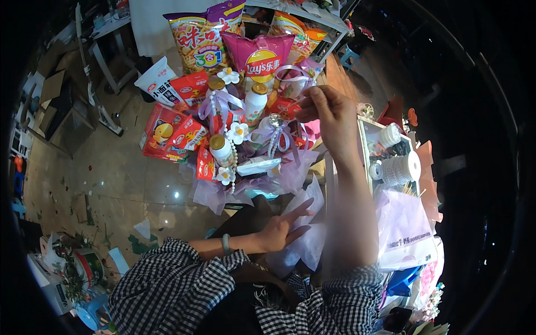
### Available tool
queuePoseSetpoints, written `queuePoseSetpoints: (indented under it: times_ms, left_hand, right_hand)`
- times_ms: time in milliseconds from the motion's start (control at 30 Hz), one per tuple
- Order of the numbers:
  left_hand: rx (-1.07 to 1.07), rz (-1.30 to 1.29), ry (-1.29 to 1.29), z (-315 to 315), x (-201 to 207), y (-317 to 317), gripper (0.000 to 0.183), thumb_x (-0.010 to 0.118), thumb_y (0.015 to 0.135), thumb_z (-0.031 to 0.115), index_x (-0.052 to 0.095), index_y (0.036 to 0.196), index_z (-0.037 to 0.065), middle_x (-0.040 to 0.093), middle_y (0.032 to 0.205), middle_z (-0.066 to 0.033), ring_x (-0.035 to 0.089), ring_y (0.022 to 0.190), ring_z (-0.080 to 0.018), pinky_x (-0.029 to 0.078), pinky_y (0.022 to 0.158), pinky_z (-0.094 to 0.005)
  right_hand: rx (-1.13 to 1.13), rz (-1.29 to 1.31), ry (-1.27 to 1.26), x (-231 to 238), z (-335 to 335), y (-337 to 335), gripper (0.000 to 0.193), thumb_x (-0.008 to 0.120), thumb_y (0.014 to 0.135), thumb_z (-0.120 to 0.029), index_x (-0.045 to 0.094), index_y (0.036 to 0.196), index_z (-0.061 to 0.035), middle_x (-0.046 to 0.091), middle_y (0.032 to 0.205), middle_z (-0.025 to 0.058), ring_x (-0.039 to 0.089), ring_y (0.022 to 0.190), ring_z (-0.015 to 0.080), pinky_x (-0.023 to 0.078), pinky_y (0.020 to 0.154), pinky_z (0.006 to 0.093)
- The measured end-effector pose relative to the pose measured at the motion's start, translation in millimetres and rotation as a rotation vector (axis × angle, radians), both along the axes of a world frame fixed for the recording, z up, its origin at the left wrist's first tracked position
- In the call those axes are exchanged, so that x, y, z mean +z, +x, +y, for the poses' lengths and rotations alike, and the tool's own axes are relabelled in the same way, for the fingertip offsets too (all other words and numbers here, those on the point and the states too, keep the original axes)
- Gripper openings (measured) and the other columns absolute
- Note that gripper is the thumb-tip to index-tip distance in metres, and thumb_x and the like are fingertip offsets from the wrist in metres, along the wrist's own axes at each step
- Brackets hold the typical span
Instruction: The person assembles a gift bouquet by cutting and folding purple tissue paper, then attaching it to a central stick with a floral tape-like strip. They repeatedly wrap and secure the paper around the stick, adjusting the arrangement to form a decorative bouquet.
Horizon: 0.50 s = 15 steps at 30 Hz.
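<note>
A bouquet of snacks stands in front of me. A magenta chip bag (261,56) and a purple and yellow snack bag (206,42) rise at its back. White bottles with gold caps (255,103), red snack packets (167,134), white fabric flowers (237,133), pearl strings and a lilac ribbon bow (220,103) fill the middle. My right hand (335,114) is raised at the bouquet's right side, fingertips pinched together; whatever they hold cannot be made out. Low in front, my left hand (279,230) has its fingers apart beside lilac wrapping sheet (307,237), holding nothing visible.
At right stands a box (371,142) with white spools (403,169) in it. A pale printed plastic bag (405,223) lies nearer me. Scraps and leaves litter the tiled floor (123,184) at left. A table (111,28) stands at the far left.
</note>
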<state>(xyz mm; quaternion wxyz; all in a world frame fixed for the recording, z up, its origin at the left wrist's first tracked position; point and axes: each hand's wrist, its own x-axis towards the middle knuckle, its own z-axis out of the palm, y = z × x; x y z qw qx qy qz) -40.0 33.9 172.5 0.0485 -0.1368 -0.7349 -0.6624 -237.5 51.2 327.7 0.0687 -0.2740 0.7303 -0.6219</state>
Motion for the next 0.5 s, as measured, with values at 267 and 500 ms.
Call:
queuePoseSetpoints:
  times_ms: [267,500]
  left_hand:
    - [0.032,0.032,-0.029,-3.1,-3.8,4.0,0.076,0.064,0.085,0.008,0.02,0.147,0.01,0.06,0.122,-0.0063,0.053,0.055,-0.0134,0.046,0.057,-0.0262]
    - [0.044,0.1,-0.061,1.1,-2.7,6.7,0.063,0.069,0.082,0.018,0.035,0.134,0.009,0.044,0.14,-0.0125,0.063,0.073,-0.0281,0.05,0.066,-0.0328]
  right_hand:
    - [-0.016,0.058,0.212,23.2,9.0,11.0,0.023,0.05,0.096,-0.015,0.06,0.095,0.0059,0.064,0.076,0.0075,0.065,0.064,0.0143,0.052,0.059,0.0249]
    - [-0.019,0.018,0.2,15.3,14.8,11.2,0.027,0.05,0.097,-0.018,0.056,0.087,0.0063,0.062,0.07,0.0089,0.065,0.059,0.0141,0.048,0.053,0.026]
